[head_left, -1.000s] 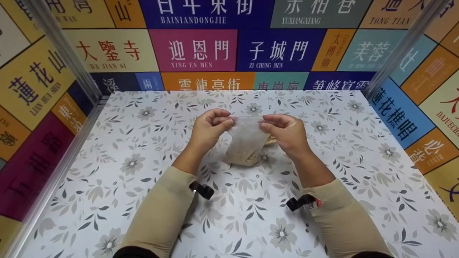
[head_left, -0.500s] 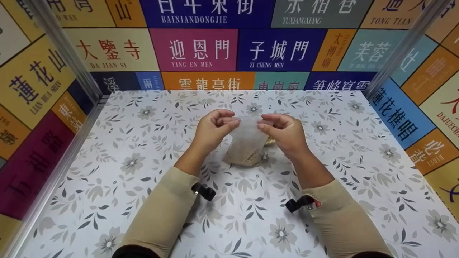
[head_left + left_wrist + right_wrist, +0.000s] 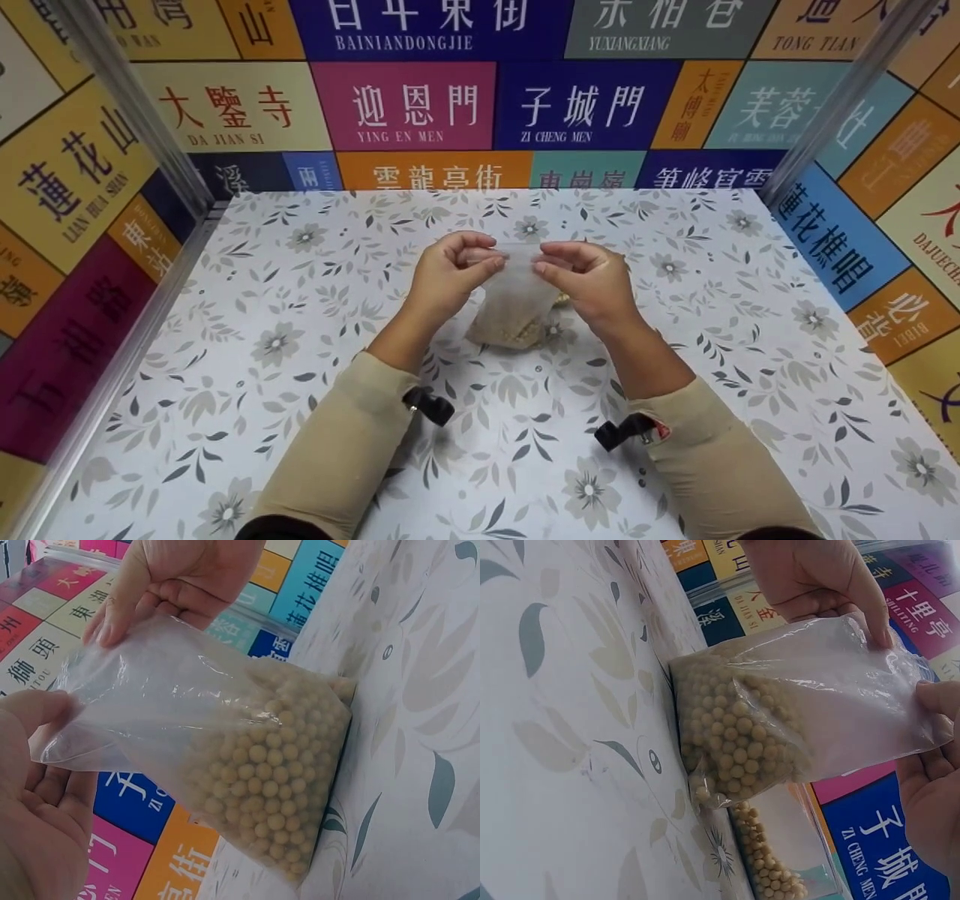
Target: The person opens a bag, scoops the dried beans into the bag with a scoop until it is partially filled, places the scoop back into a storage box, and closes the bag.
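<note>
A clear plastic bag (image 3: 514, 300) stands on the table, its lower part filled with round pale soybeans (image 3: 270, 772). My left hand (image 3: 454, 274) pinches the left side of the bag's mouth between thumb and fingers. On the other side, my right hand (image 3: 592, 281) pinches the opposite top corner the same way. Between the two hands the film above the beans looks slack and creased. The bag's base touches the patterned surface.
Behind the bag, a clear container (image 3: 821, 840) holds more loose soybeans (image 3: 769, 859); in the head view it is mostly hidden. A floral-patterned table (image 3: 300, 420) spreads around, bounded by colourful walls (image 3: 405, 105) printed with characters.
Both hands have come closer together along the bag's mouth, the left moving right and the right moving slightly left. The filled base has stayed in place.
</note>
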The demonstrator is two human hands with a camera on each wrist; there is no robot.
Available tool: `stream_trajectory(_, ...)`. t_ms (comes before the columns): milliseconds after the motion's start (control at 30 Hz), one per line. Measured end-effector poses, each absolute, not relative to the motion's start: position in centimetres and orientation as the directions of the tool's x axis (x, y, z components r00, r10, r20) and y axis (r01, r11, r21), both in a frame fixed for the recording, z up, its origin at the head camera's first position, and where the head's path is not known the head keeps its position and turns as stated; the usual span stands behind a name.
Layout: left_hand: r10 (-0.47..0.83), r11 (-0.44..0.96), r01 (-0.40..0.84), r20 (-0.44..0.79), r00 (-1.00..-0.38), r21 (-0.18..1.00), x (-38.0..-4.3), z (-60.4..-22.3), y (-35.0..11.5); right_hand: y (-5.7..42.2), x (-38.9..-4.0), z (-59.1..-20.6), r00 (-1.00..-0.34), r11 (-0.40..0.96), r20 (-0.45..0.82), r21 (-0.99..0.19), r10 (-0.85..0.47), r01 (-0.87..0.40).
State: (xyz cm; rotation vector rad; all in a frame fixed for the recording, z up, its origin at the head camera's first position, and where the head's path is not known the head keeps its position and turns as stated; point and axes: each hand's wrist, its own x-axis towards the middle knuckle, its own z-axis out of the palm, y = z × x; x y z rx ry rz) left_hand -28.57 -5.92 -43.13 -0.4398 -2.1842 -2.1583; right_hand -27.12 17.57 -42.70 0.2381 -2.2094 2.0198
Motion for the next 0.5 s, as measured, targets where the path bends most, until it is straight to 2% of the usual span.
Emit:
stream_trajectory(267,0.156,-0.012,0.242,0.241,-0.958,0.97,-28.31,-42.95,-5.66,17.44,-26.9,-42.61,-0.969,0.118,0.246,-0.962,-0.007,-0.245)
stream_trajectory(500,0.178,0.019,0.264,0.257,-0.95,0.964,-28.18,-42.92,-5.52,17.28,-26.88,-42.63,-0.961,0.083,0.276,-0.957,-0.028,-0.278)
